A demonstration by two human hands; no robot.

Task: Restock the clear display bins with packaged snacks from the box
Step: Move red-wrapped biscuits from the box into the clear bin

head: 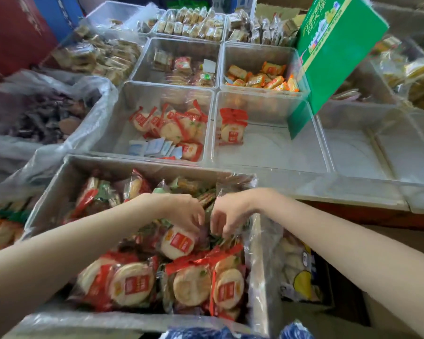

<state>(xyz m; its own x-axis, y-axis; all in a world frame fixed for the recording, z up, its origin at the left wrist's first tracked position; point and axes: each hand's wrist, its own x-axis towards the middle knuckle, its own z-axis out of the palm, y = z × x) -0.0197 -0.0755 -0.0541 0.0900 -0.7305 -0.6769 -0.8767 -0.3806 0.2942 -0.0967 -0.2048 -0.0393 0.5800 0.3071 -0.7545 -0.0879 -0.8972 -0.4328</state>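
Note:
A plastic-lined box (47, 192) in front of me is full of red-wrapped round rice crackers (132, 287) and mixed snack packets. My left hand (184, 211) reaches down into it, fingers curled on one red-labelled cracker pack (178, 243). My right hand (228, 214) is beside it, fingertips pinching among green-wrapped packets (218, 241); what it holds is hidden. Beyond the box, a clear bin (113, 133) holds several cracker packs. The bin to its right (267, 152) holds a single cracker pack (231, 126).
Farther clear bins hold orange packets (262, 75) and mixed snacks (181, 67). A green carton (338, 45) leans over the right bins. A bag of dark dried goods (42, 118) lies left. An open-looking clear bin (367, 152) sits at right.

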